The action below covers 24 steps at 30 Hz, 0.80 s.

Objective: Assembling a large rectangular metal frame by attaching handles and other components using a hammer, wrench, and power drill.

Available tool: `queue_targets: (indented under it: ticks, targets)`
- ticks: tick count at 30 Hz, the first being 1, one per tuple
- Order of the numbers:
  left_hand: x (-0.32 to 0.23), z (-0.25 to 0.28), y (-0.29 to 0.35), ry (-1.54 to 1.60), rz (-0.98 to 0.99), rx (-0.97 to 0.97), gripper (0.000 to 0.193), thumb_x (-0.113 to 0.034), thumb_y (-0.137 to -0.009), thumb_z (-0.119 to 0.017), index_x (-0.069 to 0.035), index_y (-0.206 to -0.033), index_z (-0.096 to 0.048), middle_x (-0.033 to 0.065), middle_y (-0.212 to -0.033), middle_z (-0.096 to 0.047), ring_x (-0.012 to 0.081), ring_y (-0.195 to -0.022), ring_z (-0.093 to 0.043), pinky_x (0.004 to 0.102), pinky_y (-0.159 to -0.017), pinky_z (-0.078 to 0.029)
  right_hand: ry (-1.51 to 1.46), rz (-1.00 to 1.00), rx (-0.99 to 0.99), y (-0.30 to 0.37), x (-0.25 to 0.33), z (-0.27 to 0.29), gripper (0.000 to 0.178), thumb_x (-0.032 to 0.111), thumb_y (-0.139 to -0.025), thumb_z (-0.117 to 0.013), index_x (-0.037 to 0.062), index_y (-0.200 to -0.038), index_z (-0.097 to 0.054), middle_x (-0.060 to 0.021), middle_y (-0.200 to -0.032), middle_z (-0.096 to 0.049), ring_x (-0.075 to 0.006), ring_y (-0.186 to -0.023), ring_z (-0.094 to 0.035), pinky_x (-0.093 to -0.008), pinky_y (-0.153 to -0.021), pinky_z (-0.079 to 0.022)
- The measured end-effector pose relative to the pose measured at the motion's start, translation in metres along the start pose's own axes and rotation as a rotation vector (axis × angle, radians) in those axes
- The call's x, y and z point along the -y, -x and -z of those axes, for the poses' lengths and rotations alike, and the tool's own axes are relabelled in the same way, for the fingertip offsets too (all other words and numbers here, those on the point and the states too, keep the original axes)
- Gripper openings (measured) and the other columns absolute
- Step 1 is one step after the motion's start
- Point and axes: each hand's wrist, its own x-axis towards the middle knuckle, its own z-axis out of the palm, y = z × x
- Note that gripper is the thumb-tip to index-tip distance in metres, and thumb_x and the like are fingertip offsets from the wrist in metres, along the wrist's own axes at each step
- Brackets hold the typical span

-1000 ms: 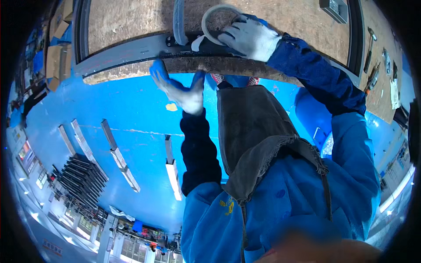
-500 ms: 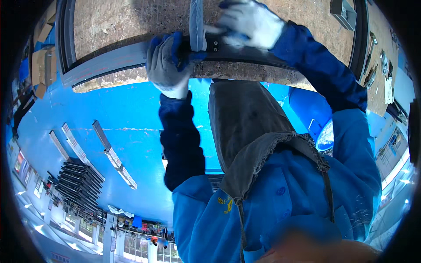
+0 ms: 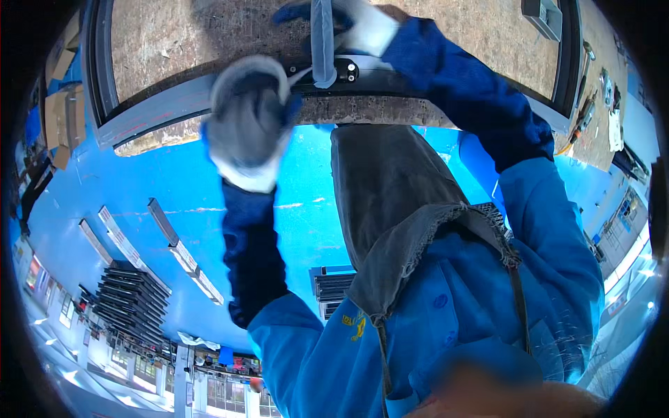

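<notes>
A window-style handle in translucent wrapping stands across a dark frame bar. Screws show in the black plate at its base. My right hand, in a white and blue work glove, is beside the handle's upper part. Some of its fingers stretch out past the handle to the left; the handle hides others. My left hand, gloved in grey and white, is over the bar's near edge, left of the handle. Motion smears its fingers. A thin pale strip shows between it and the handle's base; whether they touch is unclear.
The frame lies on a worn wooden bench top. A grey box-shaped piece is at the far right. Tools lie beyond the frame's right side. Cardboard boxes stand left, and stacked dark profiles rest on the blue floor.
My left hand has come off the handle's base and moved left and nearer. My right hand has shifted left, behind the handle. The screws at the base are more exposed.
</notes>
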Motion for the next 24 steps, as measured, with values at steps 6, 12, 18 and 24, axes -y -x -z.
queue_targets:
  ticks: [6, 12, 18, 24]
  targets:
    - [-0.114, -0.032, 0.052, 0.263, 0.386, -0.081, 0.022, -0.025, -0.069, -0.073, -0.008, -0.072, -0.061, 0.006, -0.053, -0.055, 0.0253, -0.045, -0.055, 0.0362, -0.053, -0.047, 0.143, -0.312, -0.396, 0.088, 0.035, -0.004, 0.03, 0.02, -0.089, -0.056, 0.0007, -0.112, -0.056, -0.0075, -0.094, -0.064, -0.0098, -0.084, -0.059, -0.0223, -0.07, -0.047]
    - [-0.155, -0.063, 0.035, 0.437, 0.457, -0.42, 0.03, -0.023, -0.06, -0.075, -0.004, -0.076, -0.059, 0.006, -0.049, -0.05, 0.0269, -0.042, -0.052, 0.0383, -0.048, -0.044, 0.901, -0.463, -0.062, 0.075, 0.051, -0.055, 0.045, 0.046, -0.076, -0.062, 0.0041, -0.091, -0.062, -0.0179, -0.087, -0.064, -0.032, -0.082, -0.064, -0.042, -0.072, -0.051]
    - [-0.162, -0.058, 0.042, 0.53, 0.38, -0.308, 0.054, -0.033, -0.059, -0.073, 0.002, -0.096, -0.056, 0.0169, -0.092, -0.057, 0.034, -0.084, -0.056, 0.0449, -0.074, -0.044, 1.001, -0.451, -0.153, 0.07, 0.048, -0.056, 0.032, 0.029, -0.073, -0.064, 0.0098, -0.099, -0.06, -0.0162, -0.082, -0.064, -0.0344, -0.079, -0.062, -0.0431, -0.07, -0.051]
    - [-0.058, -0.064, 0.003, 0.462, 0.312, -0.388, 0.054, -0.047, -0.069, -0.071, -0.008, -0.105, -0.059, 0.014, -0.11, -0.056, 0.0333, -0.109, -0.05, 0.0536, -0.1, -0.028, 1.192, -0.409, -0.122, 0.052, 0.071, -0.033, 0.025, 0.025, -0.073, -0.061, 0.0116, -0.093, -0.066, -0.0128, -0.079, -0.065, -0.0318, -0.078, -0.063, -0.0419, -0.068, -0.05]
